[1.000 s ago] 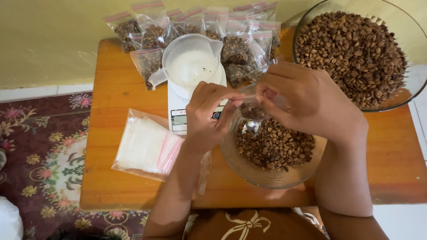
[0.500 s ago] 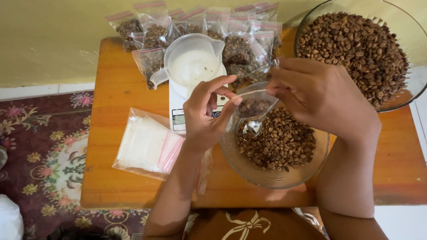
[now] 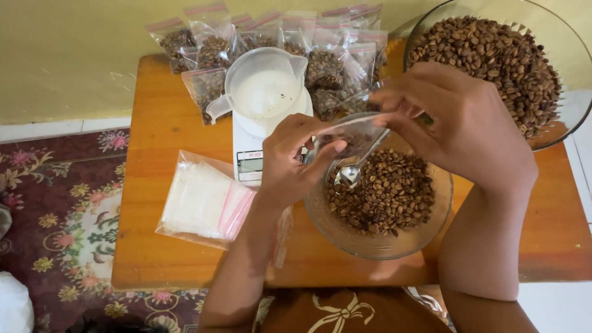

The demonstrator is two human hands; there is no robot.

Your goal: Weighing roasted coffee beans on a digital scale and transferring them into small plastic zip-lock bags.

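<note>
Item: your left hand, fingers pinched on the near edge of a small clear plastic bag, holding its mouth apart above the small glass bowl

Item: your right hand, fingers clenched on the far edge of the same bag; whether they also gripped the spoon's handle could not be told

Item: metal spoon, bowl end down among the coffee beans, handle slanting up toward your right hand

Item: small glass bowl, partly filled with brown beans, stood on the wooden worktop directly in front of you

Item: large glass bowl, heaped with beans, sat at the far right corner of the worktop, overhanging its edge

Item: white kitchen scale, just beside your left hand, carried a translucent measuring jug

Item: filled bags of beans with pink zip strips, lined up along the far edge against the yellow wall

Item: stack of empty zip bags, lay flat on the worktop left of your left forearm

Item: patterned floral carpet, lay on the floor left of the worktop
</note>
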